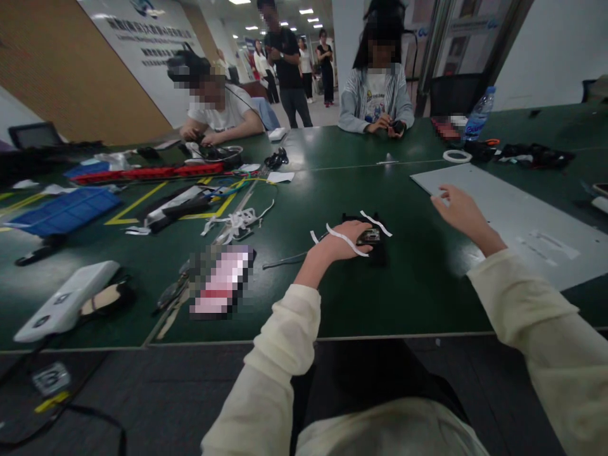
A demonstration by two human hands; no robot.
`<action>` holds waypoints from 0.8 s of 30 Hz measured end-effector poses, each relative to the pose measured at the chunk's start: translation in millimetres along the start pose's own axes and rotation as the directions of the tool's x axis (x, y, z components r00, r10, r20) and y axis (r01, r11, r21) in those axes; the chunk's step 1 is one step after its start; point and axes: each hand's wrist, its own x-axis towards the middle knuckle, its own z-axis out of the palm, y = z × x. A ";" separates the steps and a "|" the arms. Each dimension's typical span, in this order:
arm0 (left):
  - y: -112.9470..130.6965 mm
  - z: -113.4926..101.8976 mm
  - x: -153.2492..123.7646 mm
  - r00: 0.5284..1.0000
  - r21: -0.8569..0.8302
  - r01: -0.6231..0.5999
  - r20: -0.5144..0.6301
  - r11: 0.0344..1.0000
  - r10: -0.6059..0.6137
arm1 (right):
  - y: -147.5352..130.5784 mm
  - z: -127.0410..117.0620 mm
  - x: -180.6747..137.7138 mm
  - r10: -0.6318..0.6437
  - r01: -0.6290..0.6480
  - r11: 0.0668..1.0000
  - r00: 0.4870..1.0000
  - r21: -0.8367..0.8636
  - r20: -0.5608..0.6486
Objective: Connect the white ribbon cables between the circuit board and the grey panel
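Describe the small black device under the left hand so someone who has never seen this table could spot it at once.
Start at the dark green table and find the big pale grey sheet on its right side. Just left of that sheet, the left hand rests on the small black device. It alone has white tape strips lying across it.

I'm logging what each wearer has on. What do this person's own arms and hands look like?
Both arms wear long, loose cream-coloured sleeves that end at the wrists, plain, with soft folds and no markings. The left hand and right hand are bare: no gloves, watch, rings or cables visible.
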 end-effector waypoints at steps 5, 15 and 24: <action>-18.6 14.5 -9.3 0.993 -0.002 0.091 -0.078 0.996 -0.091 | 64.4 33.9 12.2 0.288 -0.298 0.900 0.954 -0.318 -0.079; -27.4 17.3 -9.3 0.995 0.006 0.081 -0.061 0.997 -0.080 | 86.1 53.1 6.0 0.182 -0.147 0.869 0.983 -0.473 0.027; -23.5 19.1 -2.7 0.992 0.071 0.081 -0.101 0.994 -0.073 | 75.2 50.6 0.3 0.077 -0.037 0.856 0.996 -0.515 0.055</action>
